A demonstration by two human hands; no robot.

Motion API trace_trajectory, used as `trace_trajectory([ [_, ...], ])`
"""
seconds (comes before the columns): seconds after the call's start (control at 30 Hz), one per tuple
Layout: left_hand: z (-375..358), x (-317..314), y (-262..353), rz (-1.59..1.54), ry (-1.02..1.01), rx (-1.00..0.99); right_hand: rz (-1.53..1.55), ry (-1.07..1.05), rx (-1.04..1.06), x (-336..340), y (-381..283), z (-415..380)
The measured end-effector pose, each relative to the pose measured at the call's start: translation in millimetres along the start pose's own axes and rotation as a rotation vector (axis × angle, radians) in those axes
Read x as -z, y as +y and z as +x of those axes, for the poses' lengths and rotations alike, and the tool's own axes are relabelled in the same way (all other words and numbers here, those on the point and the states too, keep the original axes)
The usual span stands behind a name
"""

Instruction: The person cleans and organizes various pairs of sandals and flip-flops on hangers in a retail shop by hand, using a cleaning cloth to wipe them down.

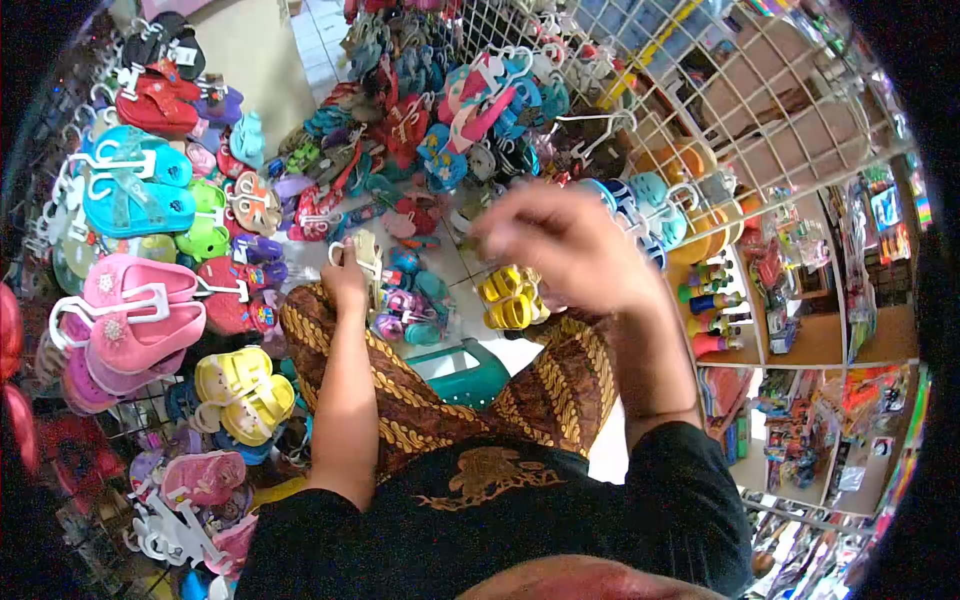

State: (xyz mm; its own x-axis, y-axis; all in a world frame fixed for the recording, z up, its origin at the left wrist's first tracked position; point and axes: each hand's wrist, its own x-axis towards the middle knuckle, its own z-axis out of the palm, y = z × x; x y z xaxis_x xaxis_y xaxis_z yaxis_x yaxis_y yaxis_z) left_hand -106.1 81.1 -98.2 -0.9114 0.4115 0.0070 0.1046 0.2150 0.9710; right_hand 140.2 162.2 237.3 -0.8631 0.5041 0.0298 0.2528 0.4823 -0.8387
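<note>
My left hand (346,278) is closed on a pair of cream sandals (367,254) with a white plastic hanger, held just above my left knee. My right hand (575,245) is raised over my right knee and smeared by motion, so its fingers and anything in them cannot be made out. Below it, a pair of yellow clogs (508,298) lies near my right knee. Small teal and purple sandals (405,310) lie on the floor between my legs, beside the cream pair.
A green plastic stool (455,375) is under me. Pink shoes (145,310), turquoise sandals (137,190) and yellow clogs (245,392) hang at the left. A white wire grid (740,90) rises at the upper right, above shelves (830,362) of small goods. More footwear is piled ahead.
</note>
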Motion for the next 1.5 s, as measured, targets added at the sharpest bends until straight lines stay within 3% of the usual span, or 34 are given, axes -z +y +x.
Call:
trace_trajectory([
  [0.03,-4,3,11,-0.047,0.001,0.006,-0.217,0.207,0.097,22,5,6],
  [0.07,0,0,-4,-0.178,-0.047,0.020,-0.358,0.340,0.058,46,11,14],
  [0.1,-4,3,9,-0.009,-0.038,0.025,-0.495,0.474,0.017,70,19,22],
  [0.17,3,-5,-13,-0.060,-0.062,0.014,-0.777,0.598,-0.101,109,46,38],
  [0.23,1,-7,-9,-0.132,-0.062,-0.002,-0.975,0.464,-0.328,146,96,57],
  [0.33,1,-12,-16,-0.190,-0.057,-0.032,-1.160,0.302,-0.486,170,157,77],
  [0.4,0,-11,-12,-0.203,-0.077,-0.027,-1.152,0.383,-0.412,172,194,74],
  [0.47,-3,-7,-5,-0.132,-0.077,-0.015,-1.172,0.407,-0.285,167,194,71],
  [0.6,2,-14,-23,-0.164,-0.068,-0.058,-1.189,0.388,-0.223,161,178,67],
  [0.7,-4,-5,1,-0.035,-0.089,-0.062,-1.186,0.388,-0.227,177,204,76],
  [0.77,4,-12,-15,-0.122,-0.100,-0.074,-1.134,0.323,-0.207,182,197,72],
  [0.97,1,-17,-8,-0.107,-0.090,-0.030,-1.052,0.213,-0.317,152,144,87],
  [1.0,0,-17,-6,-0.126,-0.086,-0.029,-1.048,0.278,-0.275,145,143,87],
  [1.1,-4,-18,-1,-0.122,-0.040,-0.101,-0.965,0.209,-0.314,135,123,90],
  [1.3,2,-12,-9,-0.015,-0.133,0.081,-0.936,0.205,-0.239,107,127,87],
  [1.4,0,-16,-10,-0.134,-0.045,-0.030,-0.987,0.229,-0.063,102,129,84],
  [1.5,-3,-14,-8,-0.131,-0.048,-0.054,-0.799,0.189,-0.167,110,136,84],
])
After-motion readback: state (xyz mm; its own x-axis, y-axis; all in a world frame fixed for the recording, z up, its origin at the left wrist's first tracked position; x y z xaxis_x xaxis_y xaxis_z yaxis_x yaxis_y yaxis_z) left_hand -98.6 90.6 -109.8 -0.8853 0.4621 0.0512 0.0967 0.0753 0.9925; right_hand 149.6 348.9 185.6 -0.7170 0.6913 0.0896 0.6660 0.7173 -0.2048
